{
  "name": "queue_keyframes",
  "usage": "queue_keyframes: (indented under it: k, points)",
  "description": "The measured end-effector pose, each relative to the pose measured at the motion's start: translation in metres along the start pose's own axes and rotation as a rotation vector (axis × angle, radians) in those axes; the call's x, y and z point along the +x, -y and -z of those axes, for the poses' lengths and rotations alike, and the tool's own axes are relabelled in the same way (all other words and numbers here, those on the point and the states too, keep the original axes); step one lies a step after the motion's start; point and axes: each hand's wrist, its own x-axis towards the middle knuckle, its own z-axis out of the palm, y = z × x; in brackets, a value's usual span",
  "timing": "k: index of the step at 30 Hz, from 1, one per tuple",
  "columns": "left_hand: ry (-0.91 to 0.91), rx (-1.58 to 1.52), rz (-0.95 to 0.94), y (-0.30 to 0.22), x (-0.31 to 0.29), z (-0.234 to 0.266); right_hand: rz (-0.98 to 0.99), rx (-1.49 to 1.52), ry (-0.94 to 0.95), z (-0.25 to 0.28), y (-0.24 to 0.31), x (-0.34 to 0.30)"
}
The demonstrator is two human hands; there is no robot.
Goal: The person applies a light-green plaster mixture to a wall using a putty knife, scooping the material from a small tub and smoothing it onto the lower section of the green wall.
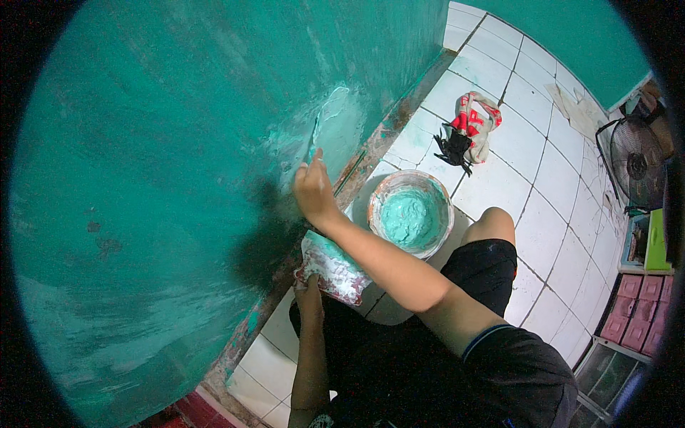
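My right hand (312, 191) is closed around a thin-bladed putty knife (314, 137), seen nearly edge-on against the green wall (178, 143). Beside the blade, a wet pale-green putty patch (342, 125) spreads over the wall, with a thick ridge at its top. Lower down, my left hand (308, 294) grips the edge of a flat board (335, 274) smeared with white and green putty; my right forearm passes just above it. To the right of that forearm stands a round bucket (374, 207) with mint-green putty (410, 217) inside.
White floor tiles (528, 153) run along the wall's rough bare base (385, 135). A red-and-white cloth or bag (485, 118) lies beyond the bucket beside a crumpled black thing (454, 148). At the far right are a fan (635, 164) and pink drawers (631, 307). My bent knee (492, 227) is near the bucket.
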Motion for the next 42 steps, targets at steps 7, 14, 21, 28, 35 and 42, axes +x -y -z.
queue_keyframes:
  k: [7, 14, 21, 28, 35, 42]
  points:
    - [0.055, 0.007, 0.025, -0.007, 0.0, -0.004, -0.091, 0.013, -0.273, 0.022, -0.025, 0.043]
    - [0.066, -0.013, -0.029, -0.006, -0.002, -0.02, 0.37, -0.916, -0.183, -0.021, -0.036, 0.004]
    - [0.008, -0.031, 0.015, 0.004, 0.003, 0.009, -0.224, 0.085, -0.133, 0.009, -0.021, 0.014]
    - [0.01, -0.111, 0.004, 0.014, 0.007, 0.007, 0.34, -0.734, 0.001, -0.023, -0.009, -0.031]
    - [0.011, -0.132, -0.016, 0.026, 0.011, 0.025, -0.377, 0.103, -0.041, -0.013, -0.011, -0.017]
    - [0.029, -0.095, -0.001, 0.008, 0.005, 0.0, 0.242, -0.605, -0.092, -0.051, -0.047, -0.008]
